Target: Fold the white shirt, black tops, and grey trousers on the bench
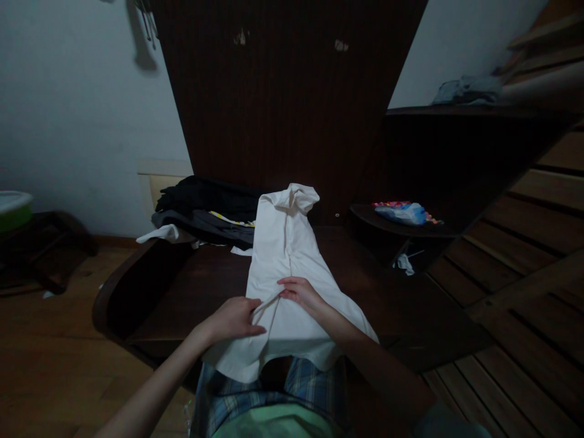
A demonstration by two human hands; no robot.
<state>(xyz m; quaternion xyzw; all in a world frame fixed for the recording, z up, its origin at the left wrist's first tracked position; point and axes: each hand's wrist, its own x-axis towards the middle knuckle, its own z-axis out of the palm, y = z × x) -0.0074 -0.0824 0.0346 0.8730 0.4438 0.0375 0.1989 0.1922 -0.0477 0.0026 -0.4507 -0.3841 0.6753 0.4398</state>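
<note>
A white collared shirt (274, 243) lies lengthwise on a dark wooden bench, its collar at the far end and its hem hanging over the near edge by my knees. My left hand (237, 317) grips the front edge strip of the shirt near the lower middle, thumb and fingers closed on the cloth. A little further up and to the right, my right hand (298, 292) pinches the same strip between its fingers. Between the two hands the strip is stretched in a slanting line, slightly raised from the cloth under it.
Dark folded clothes (205, 201) are piled at the bench's back left. A dark panel (292, 109) rises behind the bench (182, 298). At right, a low shelf holds a blue-white plastic bag (404, 213). Wooden slats (524, 261) stand at the far right, a stool (41, 243) at left.
</note>
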